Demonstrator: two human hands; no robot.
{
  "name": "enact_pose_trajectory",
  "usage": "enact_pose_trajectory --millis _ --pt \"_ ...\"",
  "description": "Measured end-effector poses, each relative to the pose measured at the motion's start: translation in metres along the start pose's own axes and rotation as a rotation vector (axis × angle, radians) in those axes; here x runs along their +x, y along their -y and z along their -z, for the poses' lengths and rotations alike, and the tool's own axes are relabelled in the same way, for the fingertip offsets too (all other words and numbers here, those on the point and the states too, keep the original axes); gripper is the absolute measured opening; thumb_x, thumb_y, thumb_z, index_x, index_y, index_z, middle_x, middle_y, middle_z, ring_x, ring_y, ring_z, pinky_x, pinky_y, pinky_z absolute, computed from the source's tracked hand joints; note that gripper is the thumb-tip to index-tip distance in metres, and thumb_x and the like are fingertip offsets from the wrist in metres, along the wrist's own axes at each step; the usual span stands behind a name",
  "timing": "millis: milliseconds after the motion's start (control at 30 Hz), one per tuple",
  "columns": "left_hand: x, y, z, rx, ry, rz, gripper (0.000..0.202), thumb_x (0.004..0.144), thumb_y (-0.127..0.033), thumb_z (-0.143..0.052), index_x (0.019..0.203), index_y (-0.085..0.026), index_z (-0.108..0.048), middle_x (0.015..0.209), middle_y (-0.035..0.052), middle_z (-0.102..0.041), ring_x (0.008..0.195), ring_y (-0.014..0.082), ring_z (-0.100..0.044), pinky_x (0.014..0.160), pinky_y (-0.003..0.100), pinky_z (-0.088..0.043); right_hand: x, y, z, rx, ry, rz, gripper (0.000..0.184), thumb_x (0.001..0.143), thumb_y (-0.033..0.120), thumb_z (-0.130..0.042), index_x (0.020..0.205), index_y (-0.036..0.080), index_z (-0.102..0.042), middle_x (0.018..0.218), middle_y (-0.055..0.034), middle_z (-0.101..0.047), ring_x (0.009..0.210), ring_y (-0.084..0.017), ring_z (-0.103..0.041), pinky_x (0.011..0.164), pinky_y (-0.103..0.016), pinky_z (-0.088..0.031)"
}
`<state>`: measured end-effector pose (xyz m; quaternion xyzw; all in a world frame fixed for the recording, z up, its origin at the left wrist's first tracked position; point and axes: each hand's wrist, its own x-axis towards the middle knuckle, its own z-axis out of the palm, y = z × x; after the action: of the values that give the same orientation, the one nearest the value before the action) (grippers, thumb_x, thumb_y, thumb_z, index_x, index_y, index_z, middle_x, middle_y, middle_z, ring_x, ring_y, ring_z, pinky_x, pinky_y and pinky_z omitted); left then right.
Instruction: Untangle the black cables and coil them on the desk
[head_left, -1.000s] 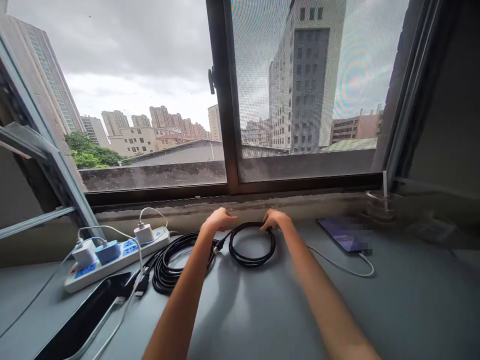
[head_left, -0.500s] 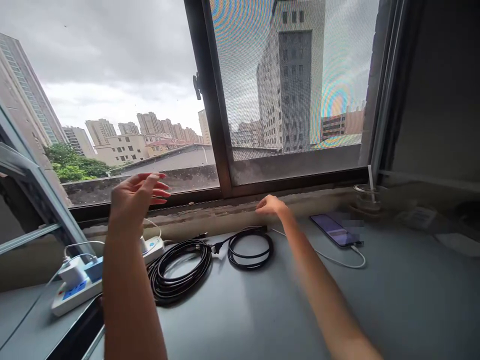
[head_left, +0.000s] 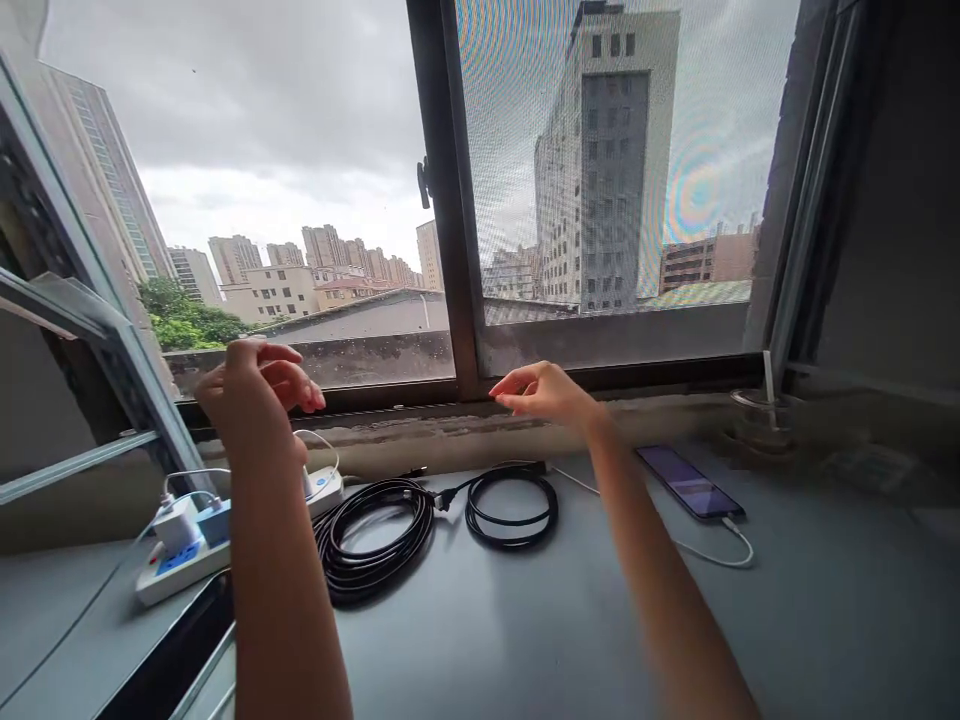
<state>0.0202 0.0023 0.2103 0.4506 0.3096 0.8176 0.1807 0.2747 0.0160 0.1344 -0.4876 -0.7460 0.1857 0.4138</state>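
Note:
Two coils of black cable lie on the grey desk below the window: a larger coil on the left and a smaller coil on the right, joined by a plug between them. My left hand is raised well above the larger coil, fingers loosely curled and apart, holding nothing. My right hand hovers above the smaller coil, fingers stretched out, also holding nothing. Neither hand touches the cables.
A white power strip with chargers plugged in sits at the left. A dark tablet lies at the front left. A phone on a white charging cable lies at the right, and a glass stands near the window corner.
A second ago both hands rested on the smaller coil. Both have let go and lifted, the left one swinging up and to the left. The coils stay on the desk.

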Motion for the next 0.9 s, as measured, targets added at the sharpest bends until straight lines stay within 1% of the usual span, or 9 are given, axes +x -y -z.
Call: enact_pose_trajectory --millis 100,167,267,367,433,533,633,767,900 --pt "-0.006 -0.003 -0.002 -0.01 0.035 -0.011 0.024 0.067 -0.016 -0.043 0.044 -0.018 -0.048 0.027 -0.0036 -0.037 0.023 0.0091 -0.034 0.026 0.021 -0.028 0.012 0.0 -0.045 0.006 0.204 -0.02 0.025 0.086 0.019 -0.054 0.108 0.021 -0.065 0.112 -0.0007 -0.064 0.068 -0.007 -0.064 0.056 -0.015 -0.047" --pt "-0.01 -0.007 -0.003 -0.017 0.059 -0.015 0.026 0.068 -0.016 -0.042 0.043 -0.018 -0.048 0.027 -0.0037 -0.036 0.022 0.0087 -0.033 0.026 0.021 -0.027 0.019 -0.007 -0.078 -0.03 0.385 -0.102 0.037 0.083 0.011 -0.055 0.118 0.022 -0.06 0.12 -0.0041 -0.059 0.06 -0.008 -0.063 0.048 -0.017 -0.047" --pt "-0.015 -0.013 -0.003 -0.05 0.074 -0.013 0.029 0.069 -0.015 -0.042 0.041 -0.018 -0.047 0.026 -0.004 -0.035 0.021 0.0077 -0.03 0.026 0.021 -0.025 0.025 -0.022 -0.114 -0.121 0.61 -0.234 0.042 0.083 0.004 -0.054 0.122 0.019 -0.056 0.103 -0.0061 -0.065 0.057 -0.009 -0.061 0.05 -0.021 -0.051" --pt "-0.017 -0.017 -0.001 -0.081 0.091 -0.01 0.03 0.069 -0.015 -0.042 0.04 -0.018 -0.048 0.027 -0.0041 -0.034 0.021 0.0078 -0.03 0.026 0.022 -0.025 0.025 -0.034 -0.127 -0.203 0.691 -0.316 0.028 0.088 0.013 -0.057 0.116 0.013 -0.058 0.094 -0.0053 -0.064 0.067 -0.012 -0.062 0.06 -0.027 -0.055" --pt "-0.018 -0.018 0.001 -0.095 0.102 -0.014 0.029 0.068 -0.016 -0.043 0.04 -0.018 -0.048 0.028 -0.0043 -0.034 0.022 0.0079 -0.031 0.026 0.022 -0.025 0.024 -0.038 -0.127 -0.225 0.723 -0.339 0.019 0.09 0.019 -0.058 0.108 0.012 -0.061 0.09 -0.0041 -0.064 0.073 -0.013 -0.062 0.066 -0.029 -0.055" --pt "-0.018 -0.019 0.005 -0.101 0.111 -0.023 0.029 0.068 -0.018 -0.044 0.039 -0.019 -0.048 0.029 -0.0044 -0.035 0.023 0.0073 -0.03 0.026 0.022 -0.024 0.022 -0.037 -0.123 -0.227 0.75 -0.346 0.017 0.09 0.023 -0.059 0.101 0.011 -0.062 0.088 -0.0035 -0.063 0.076 -0.013 -0.062 0.068 -0.03 -0.054" --pt "-0.016 -0.019 0.009 -0.095 0.113 -0.023 0.031 0.07 -0.017 -0.043 0.04 -0.019 -0.048 0.028 -0.0044 -0.033 0.022 0.0074 -0.031 0.026 0.022 -0.024 0.023 -0.033 -0.113 -0.225 0.704 -0.326 0.017 0.089 0.023 -0.059 0.101 0.011 -0.062 0.085 -0.003 -0.063 0.073 -0.013 -0.061 0.066 -0.029 -0.053" --pt "-0.01 -0.016 0.017 -0.072 0.106 -0.006 0.031 0.073 -0.015 -0.041 0.043 -0.018 -0.047 0.027 -0.0044 -0.032 0.022 0.0078 -0.03 0.027 0.022 -0.024 0.022 -0.021 -0.08 -0.215 0.472 -0.236 0.021 0.087 0.016 -0.056 0.106 0.012 -0.064 0.087 -0.004 -0.065 0.072 -0.014 -0.061 0.066 -0.027 -0.05" --pt "0.0 -0.007 0.025 0.048 0.165 0.087 0.029 0.074 -0.021 -0.045 0.045 -0.018 -0.049 0.027 -0.0048 -0.034 0.022 0.0081 -0.032 0.027 0.021 -0.026 0.007 0.002 -0.035 -0.132 0.224 -0.053 0.023 0.088 0.016 -0.051 0.106 0.014 -0.066 0.094 -0.0039 -0.066 0.081 -0.013 -0.062 0.071 -0.022 -0.046"
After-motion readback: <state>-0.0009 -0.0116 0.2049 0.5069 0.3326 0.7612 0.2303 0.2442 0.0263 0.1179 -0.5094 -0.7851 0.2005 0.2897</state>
